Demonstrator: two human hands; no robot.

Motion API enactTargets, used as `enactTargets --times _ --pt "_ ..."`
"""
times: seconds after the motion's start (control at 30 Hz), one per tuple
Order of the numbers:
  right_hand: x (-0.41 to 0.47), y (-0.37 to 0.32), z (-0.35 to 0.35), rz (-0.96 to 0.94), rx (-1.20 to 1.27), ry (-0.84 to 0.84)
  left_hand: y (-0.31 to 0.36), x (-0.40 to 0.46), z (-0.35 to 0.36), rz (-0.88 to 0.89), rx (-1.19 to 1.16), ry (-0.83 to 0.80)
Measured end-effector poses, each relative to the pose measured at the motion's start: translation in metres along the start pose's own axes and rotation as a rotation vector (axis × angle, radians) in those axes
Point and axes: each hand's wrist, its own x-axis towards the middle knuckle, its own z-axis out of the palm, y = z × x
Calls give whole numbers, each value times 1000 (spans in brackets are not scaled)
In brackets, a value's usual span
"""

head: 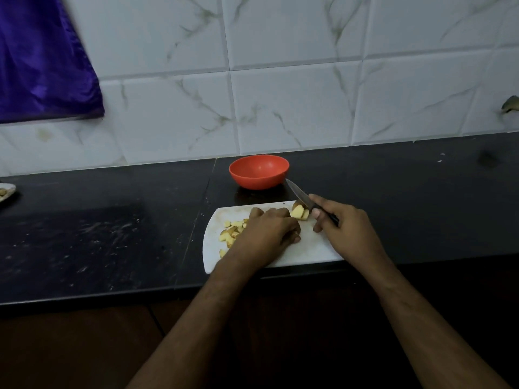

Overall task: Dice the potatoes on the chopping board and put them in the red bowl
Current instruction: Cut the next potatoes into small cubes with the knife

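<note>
steadying the potato (300, 212) at the board's (314, 248) one o'clock, curled left hand (268, 234) risks a nick if the right hand's (344, 228) gripped knife (299, 193) slips; red bowl (259, 171) waits at twelve.

Bowl (258, 171) behind chopping board (306, 245)

Dim light here, soft and even, and the whole scene sits underexposed. The black counter (112, 234) swallows most detail, showing only faint pale smears and a dull sheen. The tiled wall (280, 94) is the brightest zone, greyish, no hard glare. Wide-angle bend curves the counter's edge and the tile lines. The purple cloth (42, 60) at the upper left is smeared with blur. Below the counter, near black.
</note>
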Motion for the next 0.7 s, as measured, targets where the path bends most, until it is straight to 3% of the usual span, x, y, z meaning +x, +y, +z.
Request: enactTargets --times 0.17,0.27,0.43,0.57,0.7 --pt "-2 -1 2 23 10 13 -39 -21 -19 -158 -13 171" --pt "-2 0 2 43 18 17 -54 -26 -24 -224 -120 151" --pt "-2 -2 1 54 0 -2 -45 -24 -13 -189 -94 49" --pt "-1 -3 1 60 1 -1 -35 -16 -5 -144 -94 104" --pt "-1 -3 0 50 -16 3 -25 -3 1 -71 12 53"
